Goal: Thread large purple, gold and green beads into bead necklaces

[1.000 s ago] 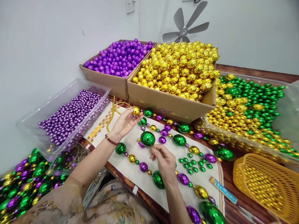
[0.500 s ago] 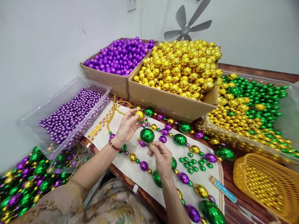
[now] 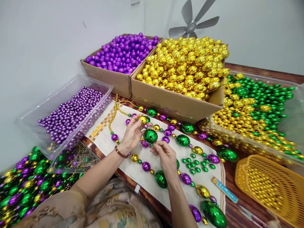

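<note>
Wooden table [image 3: 231, 172] runs under everything, white cloth [image 3: 153, 157] laid over the near-middle part. Two cardboard boxes at the far side, touching: purple-ball box [image 3: 106, 75] left, gold-ball box [image 3: 175, 99] right, both heaped. Clear tub [image 3: 55, 109] of small purple beads to the left; second plastic tub [image 3: 248, 145] of gold and green beads to the right. Pile of strung beads [image 3: 28, 183] at near left. Orange basket [image 3: 294, 190] of small gold beads, near right. Grey fan [image 3: 191, 28] beyond the boxes. Bead strand [image 3: 146, 166], green, gold and purple, lies in runs across the cloth. Left hand [image 3: 131, 136] is over the cloth, thumb and fingers gripping the gold ball; bead bracelet [image 3: 121, 152] on that wrist. Right hand [image 3: 167, 158] is pinched, thumb to forefinger, just below the green ball; exact grip point too small to tell. Scissors [image 3: 250, 215] on bare wood, near right. Green ball [image 3: 150, 136] sits between the hands, above the cloth. Gold ball [image 3: 143, 120] is smaller, just beyond it. Loose green beads [image 3: 196, 163] lie on the cloth, right of the right hand.
</note>
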Available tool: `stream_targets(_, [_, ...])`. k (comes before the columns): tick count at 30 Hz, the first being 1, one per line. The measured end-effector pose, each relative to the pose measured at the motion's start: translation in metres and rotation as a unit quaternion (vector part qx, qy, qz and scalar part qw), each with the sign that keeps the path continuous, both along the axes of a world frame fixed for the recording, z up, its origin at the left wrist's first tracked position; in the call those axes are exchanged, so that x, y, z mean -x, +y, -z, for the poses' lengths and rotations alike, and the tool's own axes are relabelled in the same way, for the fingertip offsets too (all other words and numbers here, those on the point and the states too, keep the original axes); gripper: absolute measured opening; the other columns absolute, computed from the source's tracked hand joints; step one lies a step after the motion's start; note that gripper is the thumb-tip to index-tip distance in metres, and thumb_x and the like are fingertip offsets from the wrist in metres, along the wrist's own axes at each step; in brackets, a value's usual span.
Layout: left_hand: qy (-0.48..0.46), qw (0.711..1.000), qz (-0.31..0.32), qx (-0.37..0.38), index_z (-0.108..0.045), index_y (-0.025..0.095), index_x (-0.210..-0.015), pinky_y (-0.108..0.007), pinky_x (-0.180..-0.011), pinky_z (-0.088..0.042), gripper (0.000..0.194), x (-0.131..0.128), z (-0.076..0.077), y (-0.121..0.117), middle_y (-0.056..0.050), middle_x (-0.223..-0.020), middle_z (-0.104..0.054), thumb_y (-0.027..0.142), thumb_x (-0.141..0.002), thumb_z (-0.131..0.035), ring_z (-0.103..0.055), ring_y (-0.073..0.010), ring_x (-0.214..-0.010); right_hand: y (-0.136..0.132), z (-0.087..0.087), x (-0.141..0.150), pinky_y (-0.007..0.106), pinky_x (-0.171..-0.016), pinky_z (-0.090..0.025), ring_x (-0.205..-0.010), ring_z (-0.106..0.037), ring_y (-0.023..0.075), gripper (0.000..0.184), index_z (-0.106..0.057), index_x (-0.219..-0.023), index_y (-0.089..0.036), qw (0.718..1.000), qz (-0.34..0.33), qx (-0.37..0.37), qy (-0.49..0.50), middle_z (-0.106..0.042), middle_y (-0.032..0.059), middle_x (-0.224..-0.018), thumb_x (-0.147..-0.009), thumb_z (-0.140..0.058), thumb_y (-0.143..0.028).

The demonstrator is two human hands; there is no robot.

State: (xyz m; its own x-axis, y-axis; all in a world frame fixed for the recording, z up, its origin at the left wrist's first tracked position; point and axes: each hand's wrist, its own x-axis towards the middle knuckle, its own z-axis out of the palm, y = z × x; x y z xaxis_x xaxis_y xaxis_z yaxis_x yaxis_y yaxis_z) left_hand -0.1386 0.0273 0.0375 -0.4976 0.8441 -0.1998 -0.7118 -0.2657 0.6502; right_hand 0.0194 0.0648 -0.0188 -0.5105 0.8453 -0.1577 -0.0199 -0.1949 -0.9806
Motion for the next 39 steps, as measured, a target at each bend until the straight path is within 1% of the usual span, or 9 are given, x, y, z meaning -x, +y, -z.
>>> stream_targets(7, [0.014,0.997,-0.065,0.029,-0.051,0.022,-0.090,-0.033,-0.082,-0.056,0.026,0.001,0.008,0.018,0.000,-0.089,-0.065,0.039,-0.085,-0.069,-0.072,-0.0168,-0.086,0.009,0.005,0.008,0.027,-0.054,-0.047,-0.054,-0.060,0.0157,0.026,-0.065,-0.075,-0.020,0.997,-0.007,-0.048,-0.066,-0.067,0.0013,-0.065,-0.079,-0.068,-0.046])
stream_targets(14, [0.018,0.996,-0.084,0.024,-0.053,0.022,-0.093,-0.029,-0.074,-0.055,0.027,0.007,0.016,0.032,0.002,-0.089,-0.065,0.044,-0.087,-0.067,-0.070,-0.0139,-0.074,0.027,0.010,0.021,0.028,-0.049,-0.044,-0.045,-0.059,0.0153,0.023,-0.066,-0.076,-0.021,0.987,-0.035,-0.083,-0.131,-0.071,0.0019,-0.072,-0.080,-0.059,-0.043])
stream_targets(18, [0.095,0.980,-0.166,0.046,-0.052,0.023,-0.090,-0.023,-0.057,-0.048,0.026,0.007,0.023,0.048,0.003,-0.083,-0.062,0.047,-0.089,-0.063,-0.061,-0.0088,-0.056,0.030,0.011,0.034,0.026,-0.050,-0.042,-0.044,-0.060,0.0141,0.017,-0.068,-0.077,-0.022,0.980,-0.047,-0.110,-0.161,-0.073,0.0007,-0.075,-0.082,-0.057,-0.035])
stream_targets(21, [0.147,0.967,-0.194,0.075,-0.052,0.023,-0.088,-0.021,-0.049,-0.043,0.025,0.012,0.034,0.058,0.003,-0.078,-0.062,0.047,-0.091,-0.058,-0.055,-0.0077,-0.051,0.032,0.011,0.037,0.026,-0.050,-0.042,-0.042,-0.060,0.0130,0.015,-0.068,-0.075,-0.021,0.976,-0.067,-0.115,-0.173,-0.074,0.0000,-0.077,-0.082,-0.057,-0.030])
stream_targets(25, [0.193,0.966,-0.161,0.063,-0.053,0.023,-0.086,-0.021,-0.046,-0.040,0.023,0.019,0.048,0.062,0.002,-0.078,-0.064,0.045,-0.090,-0.057,-0.053,-0.0078,-0.048,0.042,0.006,0.030,0.026,-0.051,-0.041,-0.043,-0.061,0.0134,0.014,-0.072,-0.078,-0.021,0.971,-0.102,-0.121,-0.177,-0.072,-0.0004,-0.074,-0.080,-0.060,-0.028])
stream_targets(30, [0.301,0.949,-0.076,0.048,-0.058,0.020,-0.087,-0.022,-0.043,-0.041,0.023,0.016,0.052,0.057,0.000,-0.084,-0.067,0.042,-0.090,-0.057,-0.054,-0.0069,-0.043,0.077,-0.018,0.034,0.025,-0.051,-0.041,-0.051,-0.064,0.0165,0.029,-0.075,-0.090,-0.019,0.975,-0.016,-0.164,-0.147,-0.067,0.0003,-0.063,-0.084,-0.059,-0.042])
stream_targets(33, [0.357,0.932,-0.020,0.052,-0.060,0.018,-0.088,-0.021,-0.040,-0.039,0.027,0.012,0.051,0.056,0.000,-0.082,-0.065,0.045,-0.089,-0.058,-0.054,-0.0067,-0.042,0.099,-0.033,0.051,0.025,-0.051,-0.042,-0.050,-0.061,0.0150,0.034,-0.073,-0.092,-0.018,0.980,-0.022,-0.171,-0.102,-0.067,0.0005,-0.068,-0.082,-0.061,-0.047])
stream_targets(36, [0.382,0.922,0.014,0.060,-0.060,0.017,-0.089,-0.019,-0.039,-0.038,0.027,0.008,0.051,0.056,0.002,-0.076,-0.059,0.044,-0.089,-0.059,-0.054,-0.0068,-0.042,0.110,-0.039,0.066,0.026,-0.053,-0.043,-0.049,-0.058,0.0122,0.025,-0.071,-0.083,-0.018,0.975,-0.056,-0.192,-0.100,-0.067,-0.0002,-0.074,-0.078,-0.063,-0.041])
stream_targets(39, [0.396,0.916,0.034,0.051,-0.059,0.017,-0.087,-0.019,-0.039,-0.037,0.022,0.008,0.052,0.057,0.003,-0.073,-0.057,0.040,-0.089,-0.057,-0.053,-0.0070,-0.042,0.109,-0.036,0.072,0.026,-0.057,-0.045,-0.052,-0.056,0.0113,0.015,-0.068,-0.076,-0.018,0.961,-0.046,-0.241,-0.129,-0.066,0.0003,-0.079,-0.078,-0.061,-0.032])
